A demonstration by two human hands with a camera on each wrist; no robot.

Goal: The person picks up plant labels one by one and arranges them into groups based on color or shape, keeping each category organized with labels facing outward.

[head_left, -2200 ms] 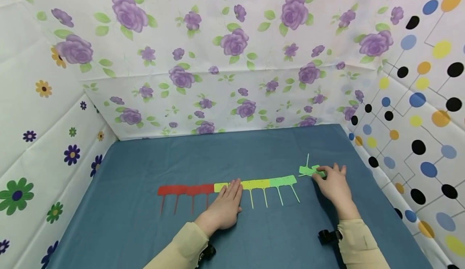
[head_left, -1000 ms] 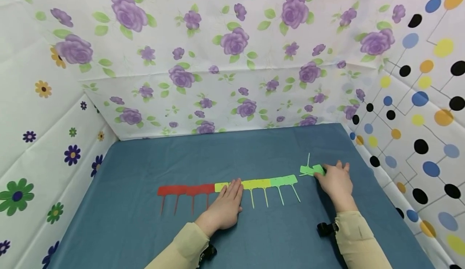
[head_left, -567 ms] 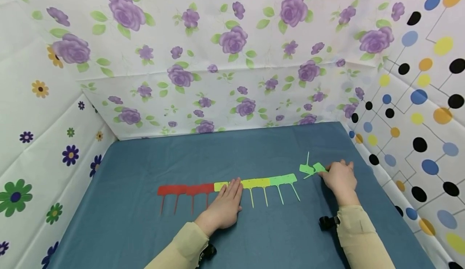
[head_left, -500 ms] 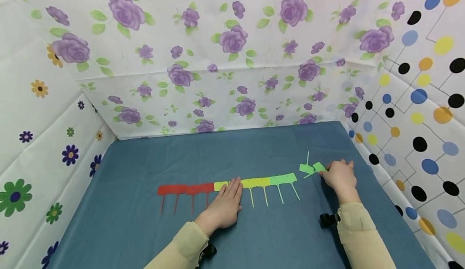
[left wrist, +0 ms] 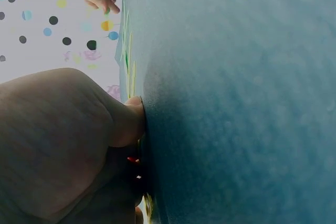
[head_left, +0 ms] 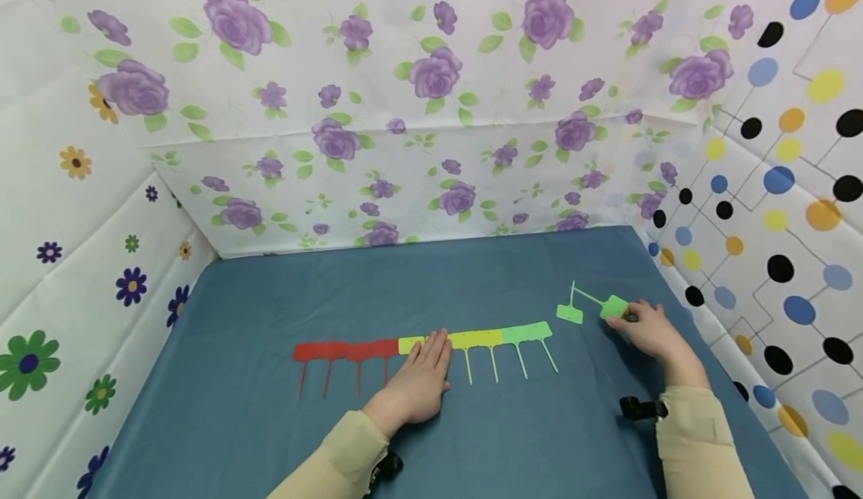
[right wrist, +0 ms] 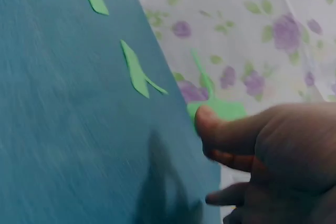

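In the head view my right hand [head_left: 661, 338] pinches a green plastic tag [head_left: 612, 307] with a thin stem by its flat head, between thumb and fingers. The right wrist view shows this tag [right wrist: 228, 109] raised off the cloth. Another green tag [head_left: 569, 314] lies loose to its left, stem pointing away. My left hand [head_left: 413, 388] rests flat, fingers straight, across the yellow tags [head_left: 475, 341] in the middle of a row and hides some of them. Red tags [head_left: 345, 351] form the row's left end, green tags [head_left: 526, 333] its right end, stems toward me.
A blue-grey cloth [head_left: 270, 439] covers the table. Behind it hangs a flowered sheet [head_left: 404, 169]; a dotted sheet [head_left: 755, 229] borders the right, and another flowered sheet [head_left: 94, 297] the left. Black wrist cameras sit under both sleeves.
The right hand has slid one green tag rightward from the overlapping pair and lifted it, its stem now pointing up and left. The left hand stays on the row.
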